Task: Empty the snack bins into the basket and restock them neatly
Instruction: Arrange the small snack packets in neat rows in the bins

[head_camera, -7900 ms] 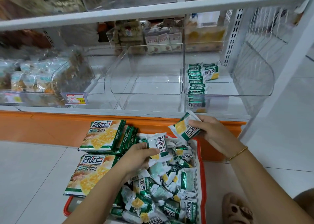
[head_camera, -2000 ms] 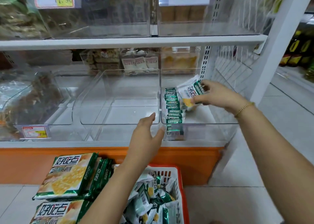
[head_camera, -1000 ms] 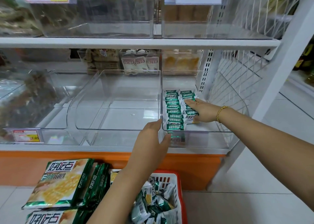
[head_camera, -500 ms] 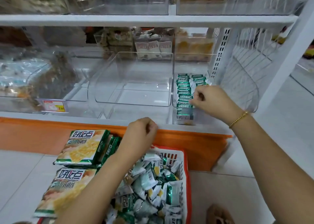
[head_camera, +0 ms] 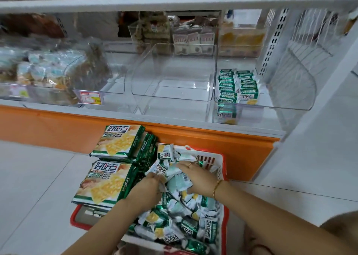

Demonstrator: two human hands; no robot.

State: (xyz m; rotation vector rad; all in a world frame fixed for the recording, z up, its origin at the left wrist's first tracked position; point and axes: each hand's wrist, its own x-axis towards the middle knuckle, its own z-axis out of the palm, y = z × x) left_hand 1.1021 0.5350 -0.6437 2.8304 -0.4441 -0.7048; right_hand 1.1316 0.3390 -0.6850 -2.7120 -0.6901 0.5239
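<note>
A: Far left?

B: Two large flat cracker packs (head_camera: 114,141), glossy green film, stacked on the basket's left edge.

A: Hands?

B: Left hand (head_camera: 148,189) is knuckles-up, fingers curled down into the small packets (head_camera: 180,214); fingertips are buried, so I cannot tell whether it grips anything. Right hand (head_camera: 199,177) lies across the heap, fingers and thumb closing round a crinkled clump.

A: Container?

B: Red plastic basket (head_camera: 224,169) on the floor tiles, slotted wall, heaped with the packets.

A: Shelf?

B: Middle bin (head_camera: 174,74) is clear rigid plastic with rounded corners. Right bin (head_camera: 271,107) holds two upright packet rows (head_camera: 238,84) along its left side. White wire divider (head_camera: 296,78) just beside it.
</note>
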